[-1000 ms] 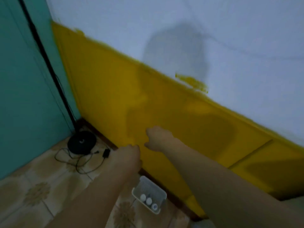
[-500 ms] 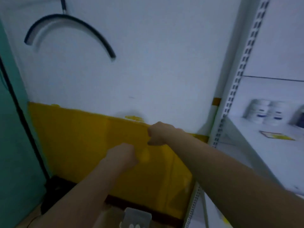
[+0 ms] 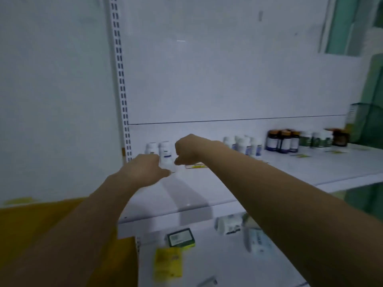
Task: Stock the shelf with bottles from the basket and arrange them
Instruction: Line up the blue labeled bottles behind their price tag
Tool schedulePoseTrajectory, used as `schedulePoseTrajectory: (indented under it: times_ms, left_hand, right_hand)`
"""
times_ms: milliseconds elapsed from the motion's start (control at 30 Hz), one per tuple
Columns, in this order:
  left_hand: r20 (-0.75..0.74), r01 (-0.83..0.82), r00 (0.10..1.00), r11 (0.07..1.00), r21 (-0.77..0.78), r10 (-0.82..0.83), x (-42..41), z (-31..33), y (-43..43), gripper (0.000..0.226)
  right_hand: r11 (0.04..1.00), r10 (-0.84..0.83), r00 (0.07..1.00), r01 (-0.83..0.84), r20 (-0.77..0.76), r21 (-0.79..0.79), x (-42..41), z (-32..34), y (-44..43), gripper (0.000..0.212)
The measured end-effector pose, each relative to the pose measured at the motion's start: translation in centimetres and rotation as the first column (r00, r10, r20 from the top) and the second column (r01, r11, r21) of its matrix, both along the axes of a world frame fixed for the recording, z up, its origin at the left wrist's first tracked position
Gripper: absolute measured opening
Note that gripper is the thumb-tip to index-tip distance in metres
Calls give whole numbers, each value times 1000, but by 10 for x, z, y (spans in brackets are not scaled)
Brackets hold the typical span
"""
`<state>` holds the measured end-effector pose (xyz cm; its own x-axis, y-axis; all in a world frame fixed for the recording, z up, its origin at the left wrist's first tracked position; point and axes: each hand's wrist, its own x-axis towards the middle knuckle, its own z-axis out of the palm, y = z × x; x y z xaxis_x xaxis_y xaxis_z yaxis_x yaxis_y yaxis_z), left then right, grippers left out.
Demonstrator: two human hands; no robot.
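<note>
Two white bottles (image 3: 165, 155) stand upright on the shelf (image 3: 290, 168) just right of the slotted post (image 3: 124, 112), long axis vertical; blue label bands, text unreadable. Our left hand (image 3: 145, 169) and right hand (image 3: 187, 151) flank the nearer one, fingers curled; we can't tell if either grips it.

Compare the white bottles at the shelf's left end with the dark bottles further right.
The white bottles have white bodies and caps; the dark bottles are dark with orange caps. Two white bottles show, at the left end; the dark bottles are three, further right. Both groups stand upright, with labels, at the back of the same shelf.
</note>
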<state>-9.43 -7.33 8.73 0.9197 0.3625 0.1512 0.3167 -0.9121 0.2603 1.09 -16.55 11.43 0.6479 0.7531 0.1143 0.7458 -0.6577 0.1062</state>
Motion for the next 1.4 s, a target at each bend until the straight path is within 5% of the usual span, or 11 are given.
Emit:
schedulePoseTrajectory:
  times_ms: [333, 467, 667, 1000, 1400]
  left_hand:
    - [-44, 214, 976, 977, -15, -214, 179, -7, -180, 49]
    - [-54, 249, 967, 968, -21, -250, 240, -19, -201, 46]
    - [19, 260, 965, 966, -9, -260, 309, -28, -198, 49]
    - [-21, 77, 997, 995, 63, -76, 335, -37, -175, 34]
    - [-128, -278, 948, 953, 120, 292, 318, -80, -181, 62]
  right_hand:
    - [953, -302, 953, 301, -24, -38, 155, -7, -218, 16]
    - [937, -348, 936, 347, -49, -25, 207, -9, -256, 34]
    - [935, -354, 934, 352, -54, -40, 268, -16, -263, 30]
    - [981, -179, 983, 181, -30, 72, 331, -11, -217, 32]
    - [979, 117, 990, -129, 85, 156, 349, -29, -172, 39]
